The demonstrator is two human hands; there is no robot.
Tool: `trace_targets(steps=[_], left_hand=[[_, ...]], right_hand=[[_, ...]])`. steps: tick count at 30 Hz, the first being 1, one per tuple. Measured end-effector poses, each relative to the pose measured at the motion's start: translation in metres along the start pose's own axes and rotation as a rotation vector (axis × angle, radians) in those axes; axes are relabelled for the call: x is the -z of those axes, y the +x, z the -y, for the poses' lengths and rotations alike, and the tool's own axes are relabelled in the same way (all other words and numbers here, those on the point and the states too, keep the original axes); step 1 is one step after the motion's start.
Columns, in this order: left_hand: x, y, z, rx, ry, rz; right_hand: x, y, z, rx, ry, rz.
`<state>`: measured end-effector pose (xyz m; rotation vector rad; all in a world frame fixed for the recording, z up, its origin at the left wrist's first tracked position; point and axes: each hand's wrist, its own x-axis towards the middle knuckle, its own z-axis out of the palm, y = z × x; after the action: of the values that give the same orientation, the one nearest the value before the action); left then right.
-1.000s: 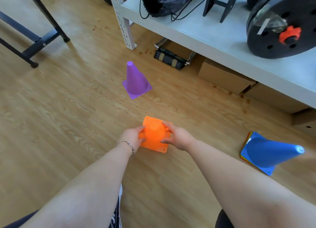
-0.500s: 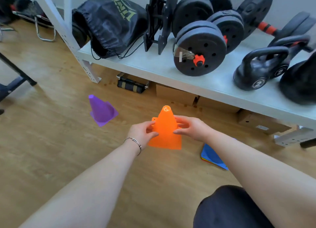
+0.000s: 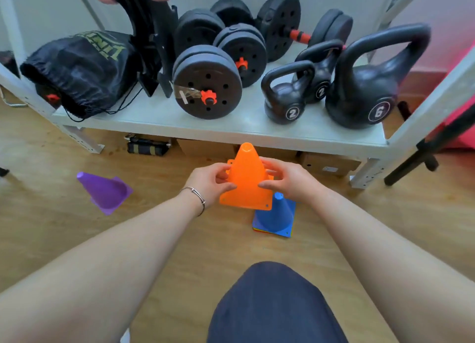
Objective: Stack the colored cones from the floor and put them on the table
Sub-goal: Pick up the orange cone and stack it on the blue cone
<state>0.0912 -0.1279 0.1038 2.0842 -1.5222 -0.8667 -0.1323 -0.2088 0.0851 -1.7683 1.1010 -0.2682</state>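
Both hands grip the orange cone (image 3: 246,180) upright in the air, left hand (image 3: 209,182) and right hand (image 3: 288,182) with fingers curled around its sides. It hangs just over the blue cone (image 3: 276,218), closer than half a second ago. Purple cone (image 3: 104,191) stays far left on the floor (image 3: 51,227).

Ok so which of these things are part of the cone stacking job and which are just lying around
Part of the job:
orange cone, held by left hand and right hand
blue cone, topping a floor stack
purple cone, on the floor
shelf table

Lying about:
kettlebells
dumbbell plates
black drawstring bag
cardboard boxes
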Motion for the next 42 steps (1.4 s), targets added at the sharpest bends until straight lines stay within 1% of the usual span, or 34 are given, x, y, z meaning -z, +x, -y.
trace_targets(steps=[5,9,14,22,28,33,37,39,42], left_hand=[[-0.027,0.015,-0.038,-0.055,0.084,0.084],[-0.055,0.032,-0.045,-0.055,0.076,0.127],[-0.094,0.051,-0.029,-0.013,0.058,0.177],[-0.141,0.072,0.022,0.058,0.084,0.278],[-0.163,0.076,0.037,0.094,0.163,0.416],[-0.173,0.08,0.043,0.106,0.162,0.38],[-0.174,0.081,0.048,0.101,0.151,0.383],[-0.173,0.079,0.048,0.084,0.152,0.39],[-0.168,0.075,0.047,0.031,0.25,0.425]], right_hand=[[0.033,-0.025,-0.022,-0.054,-0.003,-0.076],[0.043,-0.026,-0.047,-0.113,0.009,-0.096],[0.027,-0.012,-0.09,-0.195,0.036,-0.109],[-0.019,0.015,-0.153,-0.268,0.073,-0.033],[-0.046,0.015,-0.183,-0.302,0.016,-0.023],[-0.056,0.017,-0.193,-0.29,-0.002,-0.057],[-0.056,0.017,-0.193,-0.293,-0.009,-0.067],[-0.054,0.016,-0.188,-0.288,-0.065,-0.056],[-0.049,0.014,-0.177,-0.26,-0.279,-0.029]])
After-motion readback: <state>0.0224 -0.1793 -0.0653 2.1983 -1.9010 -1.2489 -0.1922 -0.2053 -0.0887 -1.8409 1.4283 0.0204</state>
